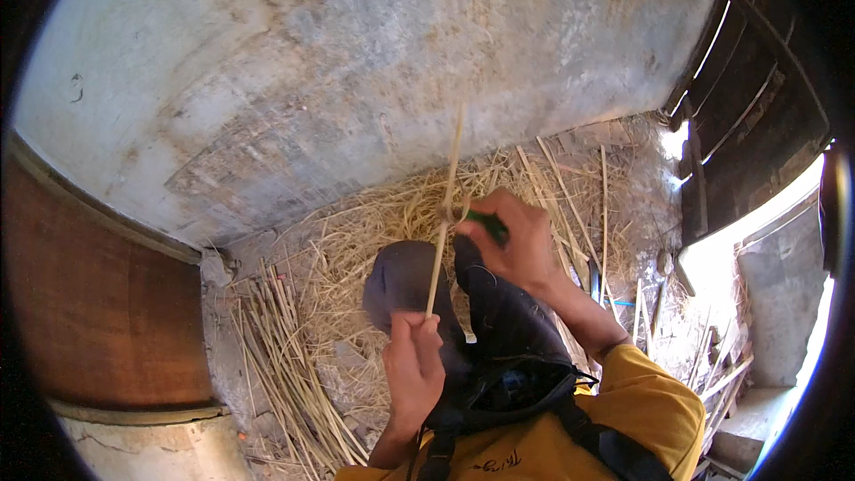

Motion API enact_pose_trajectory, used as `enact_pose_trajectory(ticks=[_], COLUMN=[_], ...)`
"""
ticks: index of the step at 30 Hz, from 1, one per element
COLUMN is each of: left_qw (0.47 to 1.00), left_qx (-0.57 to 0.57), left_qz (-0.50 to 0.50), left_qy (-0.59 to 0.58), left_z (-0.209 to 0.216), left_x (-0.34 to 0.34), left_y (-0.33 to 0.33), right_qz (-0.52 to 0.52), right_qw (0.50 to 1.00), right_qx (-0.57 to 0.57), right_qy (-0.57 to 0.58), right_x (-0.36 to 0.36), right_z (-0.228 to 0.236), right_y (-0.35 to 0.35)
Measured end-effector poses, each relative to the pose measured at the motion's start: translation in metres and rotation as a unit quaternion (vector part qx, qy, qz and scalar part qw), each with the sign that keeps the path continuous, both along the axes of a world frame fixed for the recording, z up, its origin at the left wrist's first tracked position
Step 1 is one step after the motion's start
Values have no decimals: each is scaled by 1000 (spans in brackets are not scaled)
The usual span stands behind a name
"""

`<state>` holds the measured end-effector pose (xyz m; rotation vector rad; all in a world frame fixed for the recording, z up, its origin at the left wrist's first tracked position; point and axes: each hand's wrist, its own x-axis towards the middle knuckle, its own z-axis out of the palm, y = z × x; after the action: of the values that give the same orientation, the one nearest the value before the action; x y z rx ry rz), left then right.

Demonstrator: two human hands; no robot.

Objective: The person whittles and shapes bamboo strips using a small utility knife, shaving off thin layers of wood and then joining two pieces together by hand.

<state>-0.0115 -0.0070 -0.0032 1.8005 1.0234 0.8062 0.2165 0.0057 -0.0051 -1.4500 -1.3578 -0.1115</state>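
2 hands share 1 pale strip in the head view. The left hand (415,370) has its fingers clamped on the near end of the strip (436,276). The strip is located above the legs (499,312), its far end rising in front of the wall (356,80). This end grip probably steadies the strip and leaves its length accessible.

The right hand (517,245) has its fingers closed around a green handle (489,225), just beside the strip's middle. The handle is presumably held crosswise to bring its working end against the strip; blur prevents confirming contact.

Shavings (401,214) cover the floor beyond the knees. A bundle of strips (280,347) lies at the left, roughly aligned, possibly for easy reach. Looser strips (604,214) lie at the right.

Container: 1 black bag (557,389) sits at the waist with its mouth open. Something dark is inside; its kind cannot be determined.
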Motion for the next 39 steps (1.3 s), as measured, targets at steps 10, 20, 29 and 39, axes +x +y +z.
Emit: enact_pose_trajectory(ticks=[10,20,29,39], left_qw=[985,907,953,993], left_qx=[-143,-367,-247,-54], left_qz=[-48,-90,-125,-38], left_qy=[-81,-189,-123,-102], left_z=[-26,-15,-24,1], left_x=[-29,-24,-18,10], left_y=[-6,6,8,28], right_qz=[-80,183,223,210], right_qw=[963,869,856,860], right_qx=[49,-88,-56,-45], right_qy=[252,451,464,463], right_x=[111,46,37,22], right_z=[-1,19,19,21], right_y=[40,16,21,12])
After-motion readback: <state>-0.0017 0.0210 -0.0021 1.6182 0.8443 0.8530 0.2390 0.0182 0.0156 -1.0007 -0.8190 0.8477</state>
